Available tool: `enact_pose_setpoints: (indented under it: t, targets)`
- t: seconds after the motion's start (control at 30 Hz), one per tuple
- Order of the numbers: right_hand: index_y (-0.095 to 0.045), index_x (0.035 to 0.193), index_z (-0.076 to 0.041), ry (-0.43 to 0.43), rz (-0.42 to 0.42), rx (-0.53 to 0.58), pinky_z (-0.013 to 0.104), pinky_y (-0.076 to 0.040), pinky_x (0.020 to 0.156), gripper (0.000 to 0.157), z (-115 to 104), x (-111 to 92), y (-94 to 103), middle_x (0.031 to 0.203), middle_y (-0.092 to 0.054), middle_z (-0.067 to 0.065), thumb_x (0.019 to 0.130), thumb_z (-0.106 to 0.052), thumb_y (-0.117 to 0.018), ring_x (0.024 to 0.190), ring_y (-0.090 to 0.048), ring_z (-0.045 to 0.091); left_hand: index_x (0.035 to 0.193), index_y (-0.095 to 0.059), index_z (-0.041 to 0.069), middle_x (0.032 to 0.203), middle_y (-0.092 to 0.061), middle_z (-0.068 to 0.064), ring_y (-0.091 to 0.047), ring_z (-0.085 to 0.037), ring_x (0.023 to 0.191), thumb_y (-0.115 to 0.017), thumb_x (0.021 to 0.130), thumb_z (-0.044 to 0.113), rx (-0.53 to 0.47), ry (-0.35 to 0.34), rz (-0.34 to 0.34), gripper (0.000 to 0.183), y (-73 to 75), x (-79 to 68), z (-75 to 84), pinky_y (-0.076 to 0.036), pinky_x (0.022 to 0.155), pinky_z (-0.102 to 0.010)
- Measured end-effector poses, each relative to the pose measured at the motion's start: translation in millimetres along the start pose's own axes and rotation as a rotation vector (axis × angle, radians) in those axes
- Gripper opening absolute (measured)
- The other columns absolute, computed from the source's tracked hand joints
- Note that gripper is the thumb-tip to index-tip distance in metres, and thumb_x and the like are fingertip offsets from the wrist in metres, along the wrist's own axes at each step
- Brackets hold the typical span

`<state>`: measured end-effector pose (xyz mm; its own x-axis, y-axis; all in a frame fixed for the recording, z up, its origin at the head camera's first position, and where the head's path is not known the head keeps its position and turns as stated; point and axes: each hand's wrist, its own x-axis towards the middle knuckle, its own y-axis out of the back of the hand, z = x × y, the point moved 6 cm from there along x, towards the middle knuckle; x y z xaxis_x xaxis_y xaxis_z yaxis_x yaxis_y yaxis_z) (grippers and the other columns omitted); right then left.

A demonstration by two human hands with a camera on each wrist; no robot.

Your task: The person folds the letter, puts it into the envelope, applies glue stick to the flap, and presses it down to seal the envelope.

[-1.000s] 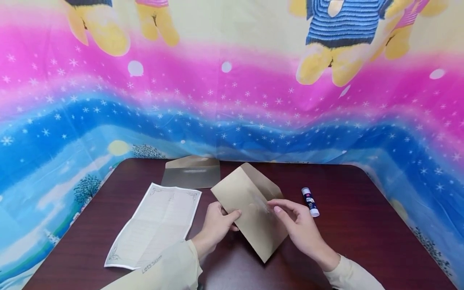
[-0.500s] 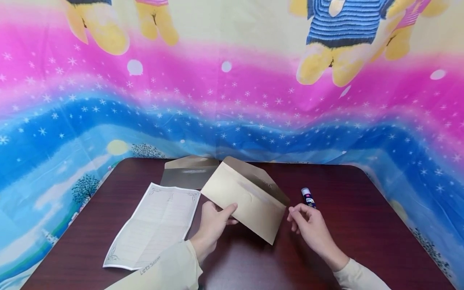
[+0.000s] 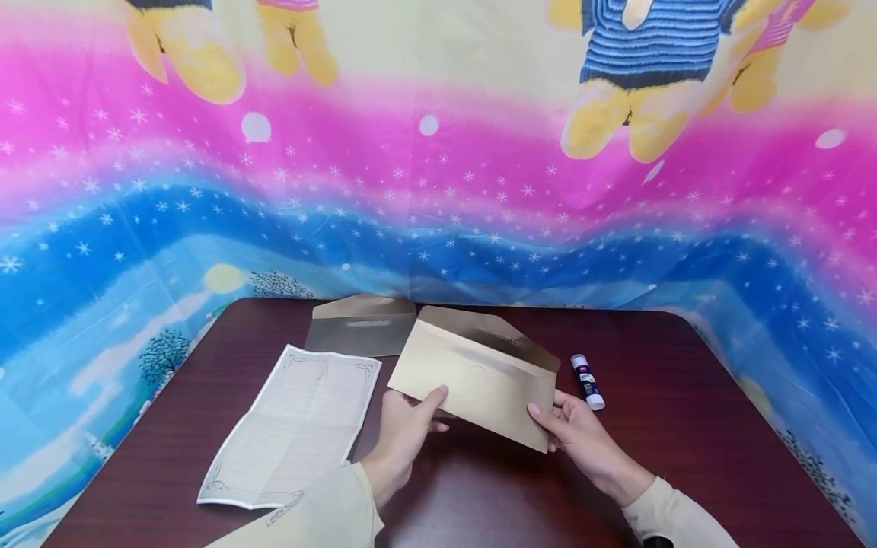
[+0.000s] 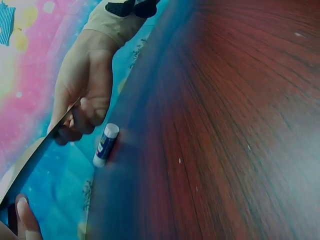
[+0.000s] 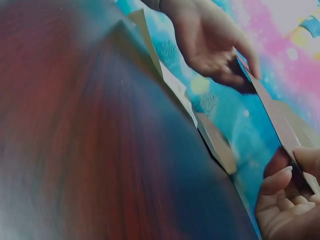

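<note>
A gold envelope [image 3: 473,380] with its flap lifted is held up over the table, tilted down to the right. My left hand [image 3: 400,434] grips its lower left edge, thumb on the front face and fingers behind. At the right end, my right hand [image 3: 592,445] pinches the envelope near the lower corner, the thumb in front. From the side, the right wrist view shows the envelope [image 5: 270,112] as a thin slanting sheet between my left hand [image 5: 210,45] and right hand [image 5: 290,205]. A whitish streak marks the area near the flap fold.
Left of the hands lies a creased letter sheet [image 3: 294,426] with ornate corners. Behind it, a second envelope [image 3: 359,335] lies with its flap spread. A capped glue stick [image 3: 588,382] lies right of the held envelope. A printed cloth [image 3: 438,190] hangs behind the table.
The envelope has turned from a steep diagonal to a flatter tilt. My right hand left its face, came away at the right, then took hold of its right end.
</note>
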<state>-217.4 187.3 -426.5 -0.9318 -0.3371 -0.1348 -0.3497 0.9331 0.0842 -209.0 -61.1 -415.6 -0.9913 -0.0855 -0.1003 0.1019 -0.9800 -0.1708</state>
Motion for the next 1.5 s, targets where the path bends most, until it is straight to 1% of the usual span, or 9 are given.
enact_pose_setpoints:
  t: [0.2,0.4,0.5,0.63,0.8,0.93,1.07,1.27,1.5]
  targets:
    - [-0.051,0.124,0.002,-0.020,0.011,-0.083,0.020,-0.043,0.055,0.033,1,-1,18.5,0.084,-0.075,-0.011,0.104,-0.024,-0.056,0.059,-0.055,0.003,0.124,-0.058,-0.002,0.087,-0.075,-0.007,-0.065,-0.009,0.063,-0.065,0.093,0.008,0.078,-0.032,0.039,0.033,21.2,6.4,6.2,-0.051,0.051,-0.022]
    - [-0.051,0.109,-0.001,-0.043,0.086,-0.140,0.022,-0.042,0.054,0.027,-1,0,29.2,0.071,-0.067,-0.010,0.101,-0.024,-0.062,0.054,-0.046,0.006,0.102,-0.066,-0.003,0.070,-0.070,0.000,-0.059,-0.010,0.057,-0.069,0.088,0.007,0.252,-0.020,0.040,0.017,35.7,9.3,9.7,-0.051,0.055,-0.024]
    - [-0.053,0.109,0.004,-0.024,0.092,-0.184,0.023,-0.043,0.053,0.028,-2,1,32.2,0.068,-0.064,-0.009,0.101,-0.022,-0.062,0.055,-0.048,0.006,0.091,-0.066,0.000,0.062,-0.065,0.002,-0.056,-0.010,0.054,-0.072,0.086,0.008,0.386,-0.024,0.005,0.011,39.8,11.4,11.3,-0.049,0.057,-0.024]
    - [-0.058,0.111,0.010,-0.006,0.099,-0.267,0.024,-0.046,0.052,0.032,-2,3,37.7,0.064,-0.063,-0.007,0.101,-0.020,-0.063,0.056,-0.053,0.007,0.078,-0.063,0.007,0.058,-0.063,0.002,-0.056,-0.010,0.052,-0.076,0.084,0.017,0.644,-0.025,-0.073,0.017,41.9,15.8,11.3,-0.044,0.059,-0.025]
    - [-0.062,0.106,0.010,-0.002,0.072,-0.359,0.025,-0.049,0.051,0.029,5,8,41.4,0.063,-0.063,-0.002,0.099,-0.018,-0.065,0.055,-0.055,0.008,0.066,-0.061,0.014,0.055,-0.059,0.005,-0.053,-0.011,0.054,-0.078,0.082,0.028,0.904,-0.007,-0.195,0.028,40.1,21.8,5.3,-0.040,0.055,-0.029]
    - [-0.063,0.099,0.007,-0.015,0.030,-0.412,0.029,-0.053,0.050,0.027,12,12,40.8,0.062,-0.064,0.004,0.097,-0.019,-0.068,0.053,-0.058,0.010,0.059,-0.063,0.017,0.051,-0.057,0.009,-0.048,-0.011,0.054,-0.077,0.081,0.036,1.072,-0.015,-0.252,0.032,38.4,26.6,-0.5,-0.036,0.051,-0.029]
    - [-0.062,0.091,0.004,-0.043,-0.013,-0.445,0.031,-0.056,0.050,0.026,18,15,38.4,0.061,-0.064,0.007,0.094,-0.020,-0.072,0.052,-0.060,0.012,0.058,-0.066,0.016,0.049,-0.064,0.007,-0.053,-0.010,0.053,-0.076,0.082,0.035,1.174,-0.024,-0.292,0.032,34.9,30.6,-5.5,-0.038,0.051,-0.030]
    - [-0.057,0.076,-0.001,-0.039,-0.031,-0.548,0.032,-0.054,0.046,0.031,20,20,35.8,0.056,-0.063,0.007,0.092,-0.021,-0.074,0.045,-0.059,0.011,0.057,-0.064,0.016,0.047,-0.064,0.007,-0.057,-0.008,0.056,-0.076,0.083,0.033,1.279,-0.036,-0.318,0.033,29.2,33.2,-7.0,-0.042,0.056,-0.032]
    - [-0.052,0.067,-0.009,-0.045,0.066,-0.771,0.027,-0.044,0.043,0.037,17,23,35.4,0.049,-0.051,-0.004,0.088,-0.026,-0.077,0.042,-0.049,0.008,0.055,-0.059,0.018,0.043,-0.059,0.008,-0.057,-0.010,0.053,-0.077,0.084,0.038,1.354,-0.050,-0.332,0.040,25.3,33.3,-8.7,-0.041,0.053,-0.032]
